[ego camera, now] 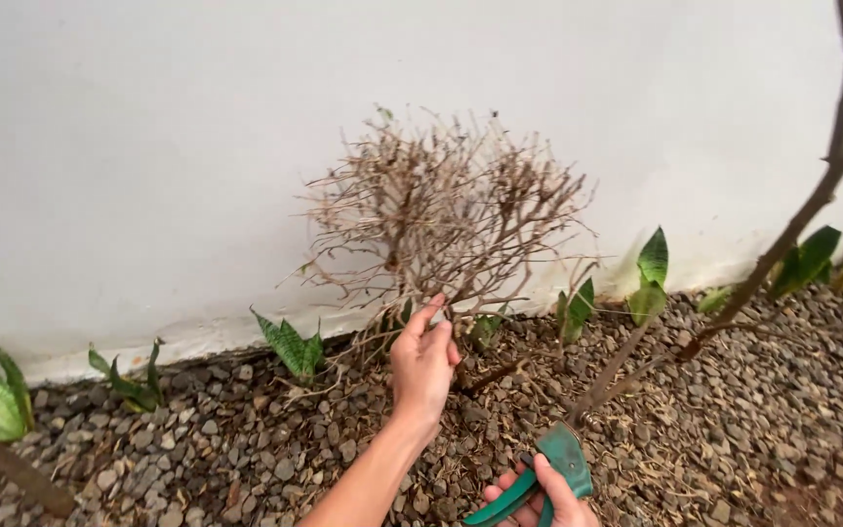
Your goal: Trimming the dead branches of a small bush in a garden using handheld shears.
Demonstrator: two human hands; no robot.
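1. A lower twig of the dry bush is pinched by the left hand.
2. Green-handled pruning shears are gripped by the right hand, blades up-right toward a bare stem.

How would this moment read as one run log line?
left hand: grips dry shrub stem | right hand: holds green pruning shears | ground: gravel
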